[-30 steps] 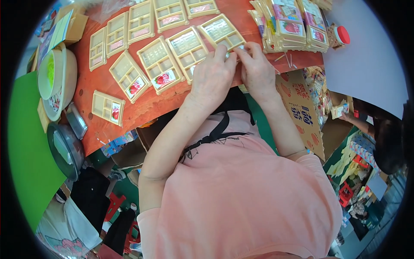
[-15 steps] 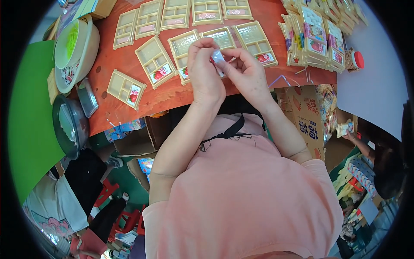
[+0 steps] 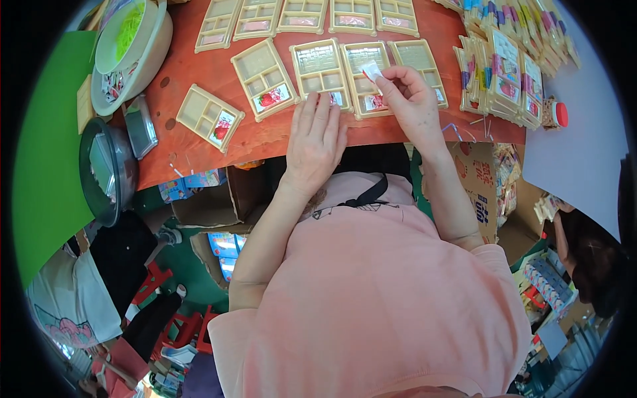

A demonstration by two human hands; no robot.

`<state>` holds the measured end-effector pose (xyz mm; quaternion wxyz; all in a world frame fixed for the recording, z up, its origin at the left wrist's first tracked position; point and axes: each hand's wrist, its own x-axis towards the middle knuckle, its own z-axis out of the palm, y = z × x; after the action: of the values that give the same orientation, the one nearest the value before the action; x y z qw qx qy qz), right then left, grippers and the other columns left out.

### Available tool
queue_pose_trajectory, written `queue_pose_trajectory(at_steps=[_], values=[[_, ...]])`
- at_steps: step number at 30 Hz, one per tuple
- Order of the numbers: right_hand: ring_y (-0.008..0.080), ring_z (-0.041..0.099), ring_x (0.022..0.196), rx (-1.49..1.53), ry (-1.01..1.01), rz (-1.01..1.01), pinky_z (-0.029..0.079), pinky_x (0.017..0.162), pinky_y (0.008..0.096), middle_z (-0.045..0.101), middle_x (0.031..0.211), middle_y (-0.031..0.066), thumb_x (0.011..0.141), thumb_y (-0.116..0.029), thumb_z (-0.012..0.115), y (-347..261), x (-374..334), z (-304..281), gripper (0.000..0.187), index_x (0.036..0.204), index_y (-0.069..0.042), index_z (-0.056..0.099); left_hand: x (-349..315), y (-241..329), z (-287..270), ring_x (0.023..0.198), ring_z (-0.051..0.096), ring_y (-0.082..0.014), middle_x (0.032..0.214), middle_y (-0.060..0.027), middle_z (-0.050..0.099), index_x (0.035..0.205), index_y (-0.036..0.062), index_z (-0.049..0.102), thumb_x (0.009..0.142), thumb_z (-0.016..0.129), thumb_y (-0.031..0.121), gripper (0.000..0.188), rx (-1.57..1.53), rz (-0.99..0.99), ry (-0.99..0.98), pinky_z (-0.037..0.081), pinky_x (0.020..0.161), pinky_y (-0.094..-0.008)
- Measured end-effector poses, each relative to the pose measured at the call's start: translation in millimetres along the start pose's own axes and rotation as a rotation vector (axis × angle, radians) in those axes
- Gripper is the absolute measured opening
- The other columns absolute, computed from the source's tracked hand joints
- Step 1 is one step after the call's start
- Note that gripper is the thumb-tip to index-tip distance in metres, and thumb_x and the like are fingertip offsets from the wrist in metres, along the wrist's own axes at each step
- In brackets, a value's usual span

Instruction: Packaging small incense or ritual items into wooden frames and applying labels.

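Packet first: a small white packet with a pink edge (image 3: 371, 71) sits pinched between the thumb and fingertips of your right hand (image 3: 413, 101), held just above the cream plastic compartment tray with a red strawberry picture in its lower corner (image 3: 367, 78). That tray lies at the near edge of the orange-red tabletop (image 3: 265, 136), in a row with similar trays on either side of it. Your left hand (image 3: 317, 139) lies flat with fingers together and extended — holding nothing, its fingertips pressing on the bottom edge of the neighbouring cream tray (image 3: 321, 68). Further left, another tray of the same kind (image 3: 264, 78) sits askew, and one more (image 3: 210, 117) lies tilted near the table's edge. A second row of trays (image 3: 304, 14) runs along the far side. To your right stands a stack of filled trays with colourful items (image 3: 504, 69) — beside it, a small red-capped bottle (image 3: 555, 113). Far left rests a beige round bowl (image 3: 129, 50) and a dark round container (image 3: 106, 169).
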<state>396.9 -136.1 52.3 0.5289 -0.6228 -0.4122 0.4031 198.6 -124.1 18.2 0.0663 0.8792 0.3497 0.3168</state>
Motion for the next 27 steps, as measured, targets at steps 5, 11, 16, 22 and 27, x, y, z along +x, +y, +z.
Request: queue_pose_trajectory(at_steps=[5, 11, 16, 22, 27], values=[[0.0015, 0.051, 0.066, -0.007, -0.023, -0.019, 0.04, 0.057, 0.017, 0.058, 0.079, -0.0038, 0.094, -0.012, 0.066, -6.6, 11.1, -9.3, 0.012, 0.101, -0.002, 0.063, -4.7, -0.4, 1.9, 0.132, 0.046, -0.0403, 0.135, -0.0238, 0.053, 0.121, -0.0037, 0.058, 0.085, 0.07, 0.018, 0.044, 0.078, 0.057, -0.047, 0.033, 0.111, -0.0569], [0.0044, 0.053, 0.064, 0.003, -0.048, 0.105, 0.041, 0.057, 0.0193, 0.061, 0.08, -0.0006, 0.093, -0.012, 0.066, -15.1, 41.0, -32.0, 0.014, 0.101, -0.002, 0.063, -6.3, -0.2, 4.1, 0.133, 0.046, -0.0368, 0.137, -0.0195, 0.053, 0.122, 0.0002, 0.06, 0.084, 0.07, 0.023, 0.045, 0.103, 0.066, -0.057, 0.027, 0.112, -0.0599], [0.021, 0.063, 0.075, -0.757, 0.277, -0.576, 0.05, 0.065, 0.0342, 0.063, 0.087, 0.0086, 0.089, -0.009, 0.065, 5.1, 102.6, -50.1, 0.014, 0.101, -0.002, 0.063, -6.0, 1.3, 7.1, 0.136, 0.043, -0.0368, 0.139, -0.0194, 0.052, 0.123, 0.0008, 0.06, 0.084, 0.07, 0.023, 0.045, 0.112, 0.052, -0.041, 0.027, 0.112, -0.0589], [0.0313, 0.061, 0.094, -1.176, 0.239, -0.664, 0.052, 0.078, 0.0408, 0.062, 0.102, 0.0121, 0.083, -0.002, 0.062, 12.1, 119.0, -46.1, 0.018, 0.1, -0.005, 0.065, -4.3, -2.7, 1.6, 0.136, 0.043, -0.0377, 0.141, -0.0206, 0.05, 0.12, 0.0011, 0.062, 0.084, 0.07, 0.022, 0.043, 0.058, 0.02, -0.015, 0.027, 0.112, -0.0593], [0.0311, 0.059, 0.102, -1.334, 0.15, -0.638, 0.049, 0.086, 0.0422, 0.062, 0.107, 0.011, 0.074, 0.0, 0.062, 7.9, 108.6, -39.7, 0.032, 0.105, -0.009, 0.067, 0.9, -17.1, -30.9, 0.133, 0.046, -0.0379, 0.141, -0.0218, 0.048, 0.117, 0.0027, 0.063, 0.083, 0.071, 0.016, 0.038, -0.04, -0.024, 0.045, 0.027, 0.11, -0.0602]])
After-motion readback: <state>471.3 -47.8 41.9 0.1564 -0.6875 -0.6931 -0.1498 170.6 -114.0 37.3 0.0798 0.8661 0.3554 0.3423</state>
